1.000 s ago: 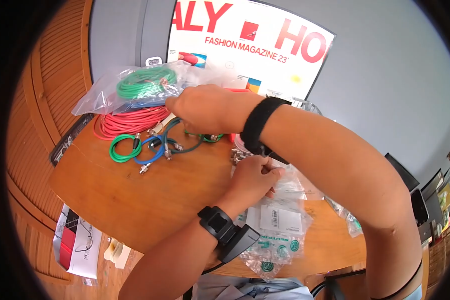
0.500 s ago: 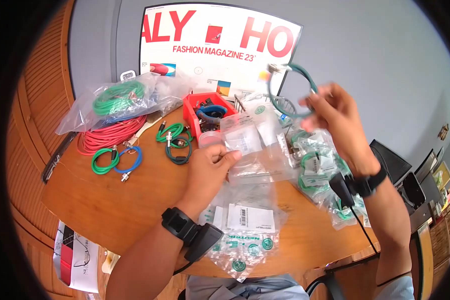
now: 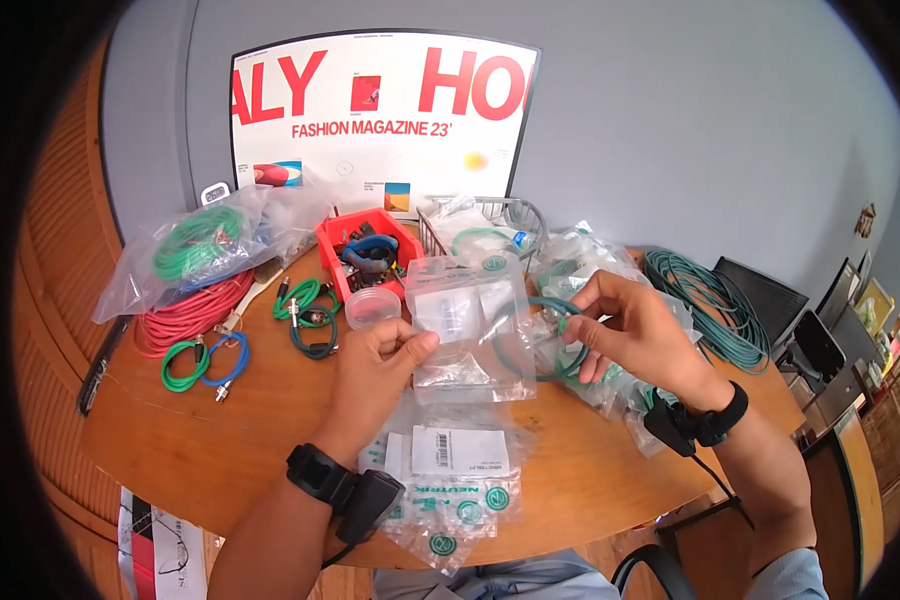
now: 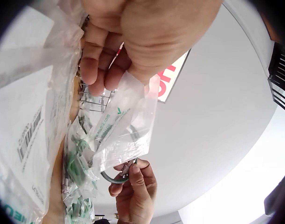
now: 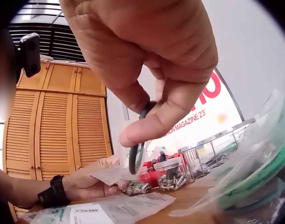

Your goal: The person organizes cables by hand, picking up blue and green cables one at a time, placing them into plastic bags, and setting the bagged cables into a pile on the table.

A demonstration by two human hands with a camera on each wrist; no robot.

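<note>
My left hand (image 3: 375, 375) pinches the left edge of a clear plastic bag (image 3: 460, 370) between thumb and fingers, holding it up above the table. The right hand (image 3: 640, 335) grips a coiled dark green cable (image 3: 538, 378), whose loop reaches the bag's right side. In the left wrist view the cable (image 4: 115, 179) shows just below the bag (image 4: 128, 142), in the right hand's fingers. From the head view I cannot tell whether the loop is inside or behind the clear plastic. Flat printed bags (image 3: 460, 452) lie on the table below.
Green (image 3: 180, 372) and blue (image 3: 232, 372) short cables lie left, near a red cable coil (image 3: 195, 312). Behind are a red bin (image 3: 335, 240), a round clear container (image 3: 372, 308) and a wire basket (image 3: 535, 218). Bagged cables (image 3: 595, 265) and a long green coil (image 3: 720, 300) lie right.
The right hand came from the left side, swung up to the right with the dark green cable, then lowered it beside the bag. The left hand lifted the clear bag off the table.
</note>
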